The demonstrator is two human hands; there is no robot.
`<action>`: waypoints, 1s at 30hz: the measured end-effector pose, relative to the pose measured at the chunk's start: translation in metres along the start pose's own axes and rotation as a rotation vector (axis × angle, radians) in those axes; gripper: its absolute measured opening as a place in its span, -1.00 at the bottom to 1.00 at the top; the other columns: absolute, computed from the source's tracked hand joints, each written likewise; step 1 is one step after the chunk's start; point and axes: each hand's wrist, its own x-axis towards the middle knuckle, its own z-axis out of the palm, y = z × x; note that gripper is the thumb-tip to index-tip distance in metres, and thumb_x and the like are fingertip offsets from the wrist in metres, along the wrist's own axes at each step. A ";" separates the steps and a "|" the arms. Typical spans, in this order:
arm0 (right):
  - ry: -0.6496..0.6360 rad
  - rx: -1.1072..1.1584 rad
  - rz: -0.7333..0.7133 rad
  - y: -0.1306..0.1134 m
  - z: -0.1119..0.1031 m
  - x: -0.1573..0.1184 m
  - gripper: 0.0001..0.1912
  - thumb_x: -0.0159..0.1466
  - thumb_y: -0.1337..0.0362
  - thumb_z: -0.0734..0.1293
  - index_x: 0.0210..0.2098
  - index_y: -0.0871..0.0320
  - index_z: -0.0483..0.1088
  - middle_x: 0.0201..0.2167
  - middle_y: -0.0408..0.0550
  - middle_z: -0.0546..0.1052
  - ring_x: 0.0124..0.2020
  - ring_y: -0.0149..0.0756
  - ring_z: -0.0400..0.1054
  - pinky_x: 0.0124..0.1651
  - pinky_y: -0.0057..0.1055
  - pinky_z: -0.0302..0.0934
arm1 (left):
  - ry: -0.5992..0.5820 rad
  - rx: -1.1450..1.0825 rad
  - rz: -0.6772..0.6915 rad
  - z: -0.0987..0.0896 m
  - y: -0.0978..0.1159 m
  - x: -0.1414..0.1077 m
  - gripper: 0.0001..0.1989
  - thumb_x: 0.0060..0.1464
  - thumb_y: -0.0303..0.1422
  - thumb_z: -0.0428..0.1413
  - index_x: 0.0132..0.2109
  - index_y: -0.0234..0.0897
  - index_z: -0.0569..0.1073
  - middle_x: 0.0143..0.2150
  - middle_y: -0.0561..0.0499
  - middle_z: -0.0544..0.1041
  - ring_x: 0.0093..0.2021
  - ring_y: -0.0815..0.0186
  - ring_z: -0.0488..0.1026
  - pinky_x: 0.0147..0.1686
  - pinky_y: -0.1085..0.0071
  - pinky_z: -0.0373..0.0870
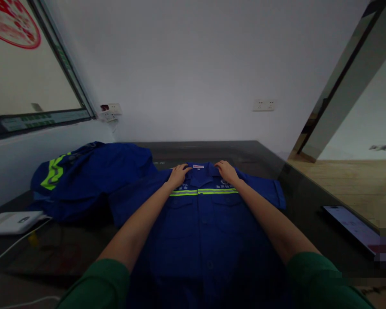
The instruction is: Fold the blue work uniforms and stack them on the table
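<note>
A blue work jacket lies front up on a dark table, its collar at the far end and its sleeves spread to both sides. Yellow-green and grey reflective tape crosses its chest, and a white label shows inside the collar. At the shoulder left of the collar, my left hand is closed on the cloth. My right hand grips the opposite shoulder, just right of the collar. Fingertips of both hands are partly hidden. The jacket's lower part is in shadow.
A heap of blue clothing with reflective tape lies at the left, against the jacket's sleeve. Near it is a white device with a cable. A phone or tablet lies on the table at right. The wall stands behind.
</note>
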 end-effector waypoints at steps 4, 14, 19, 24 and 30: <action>-0.075 0.050 -0.073 -0.016 0.015 -0.002 -0.61 0.36 0.37 0.12 0.14 0.11 0.34 0.10 0.01 0.43 0.12 -0.27 0.25 0.18 -0.41 0.08 | -0.058 0.014 0.018 0.004 0.004 0.001 -0.57 0.15 -0.56 -0.07 0.05 -0.06 0.46 0.24 -0.02 0.28 0.23 0.14 0.18 0.18 0.14 0.16; -0.176 0.068 -0.043 -0.017 0.037 -0.022 -0.51 0.42 0.21 0.05 0.31 0.13 0.14 0.29 0.09 0.22 0.28 -0.16 0.10 0.27 -0.19 -0.01 | -0.067 -0.133 -0.271 0.010 0.018 -0.017 -0.57 0.26 -0.27 -0.05 0.22 -0.32 0.28 0.22 -0.21 0.34 0.22 0.12 0.26 0.20 0.20 0.19; -0.213 0.053 -0.018 -0.016 0.038 -0.030 -0.49 0.44 0.13 0.00 0.34 0.04 0.05 0.35 0.05 0.10 0.34 -0.06 -0.03 0.28 0.03 -0.07 | -0.223 -0.111 -0.288 0.013 0.019 -0.021 -0.50 0.28 -0.11 -0.14 0.30 -0.11 0.19 0.38 -0.08 0.11 0.37 0.05 -0.01 0.27 -0.19 -0.20; -0.220 0.036 -0.011 -0.016 0.040 -0.033 -0.47 0.43 0.12 -0.03 0.36 0.02 0.01 0.37 0.00 0.04 0.36 -0.05 -0.09 0.28 0.09 -0.12 | -0.201 -0.122 -0.326 0.008 0.020 -0.015 -0.51 0.27 -0.09 -0.16 0.28 -0.08 0.21 0.37 -0.07 0.14 0.35 0.05 0.04 0.24 -0.23 -0.15; -0.213 0.023 -0.017 -0.016 0.041 -0.033 -0.47 0.43 0.11 -0.05 0.35 0.02 0.02 0.37 -0.02 0.05 0.37 -0.06 -0.11 0.30 0.08 -0.14 | -0.083 0.066 -0.535 -0.035 -0.043 -0.042 -0.55 0.24 -0.18 -0.09 0.23 -0.13 0.29 0.26 -0.22 0.30 0.28 -0.08 0.14 0.16 -0.32 -0.05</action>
